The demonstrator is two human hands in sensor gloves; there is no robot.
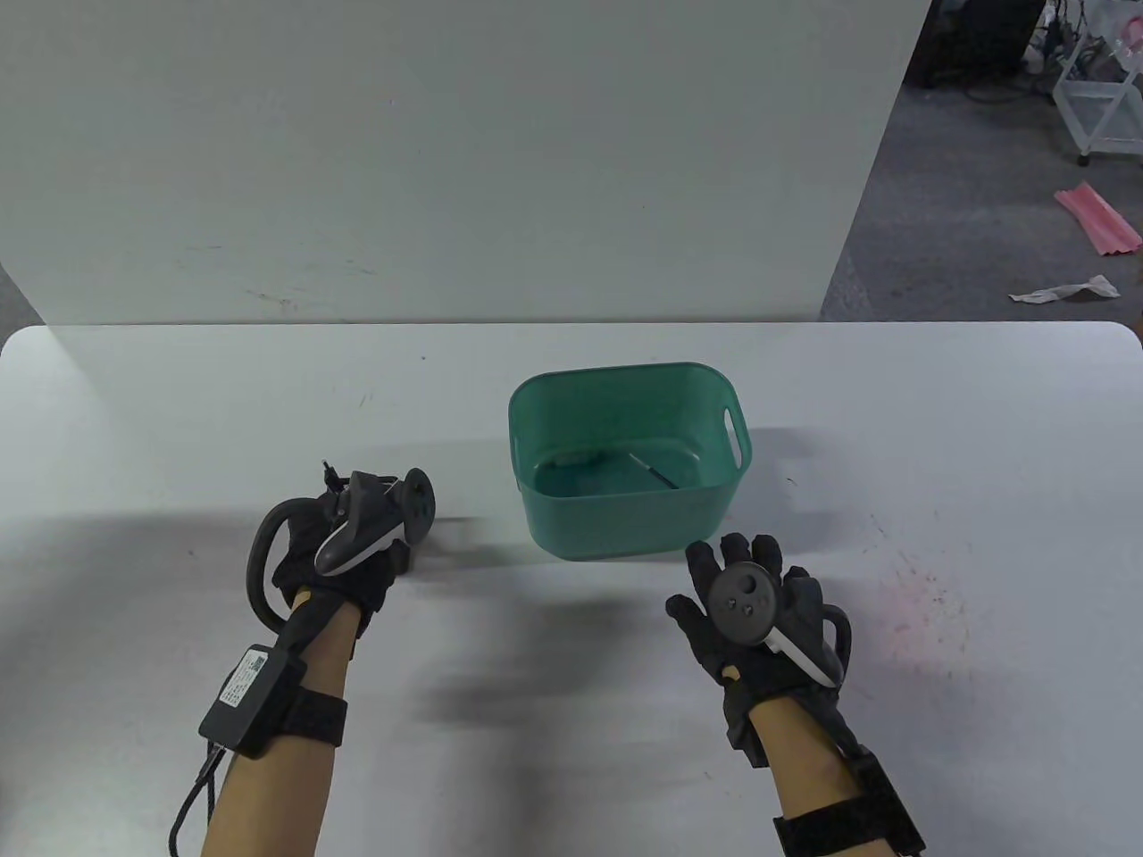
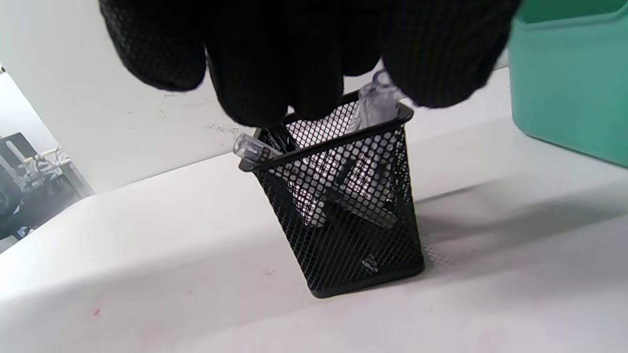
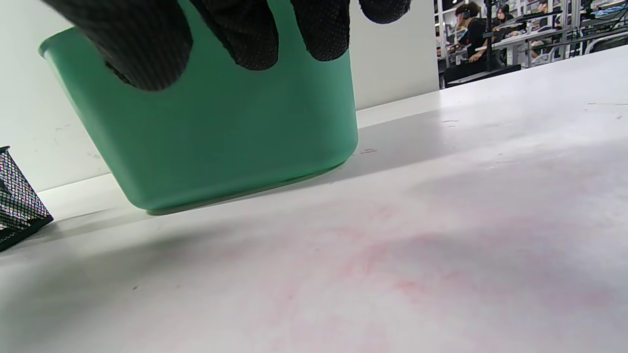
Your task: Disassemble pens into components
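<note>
A black mesh pen holder (image 2: 343,211) stands on the white table (image 1: 571,714), left of a green bin (image 1: 625,527). It holds several pens with clear caps (image 2: 375,98). My left hand (image 1: 357,576) is right over the holder and hides it in the table view. Its fingers (image 2: 265,73) hang down onto the pen tops, and I cannot tell whether they grip one. My right hand (image 1: 737,549) is spread open and empty just in front of the bin's near wall (image 3: 221,137). A thin dark refill (image 1: 656,473) and a clear piece (image 1: 571,458) lie in the bin.
The bin has a handle slot (image 1: 734,437) on its right wall. A white wall panel (image 1: 429,161) stands along the table's back edge. The holder's corner shows at the left of the right wrist view (image 3: 19,201).
</note>
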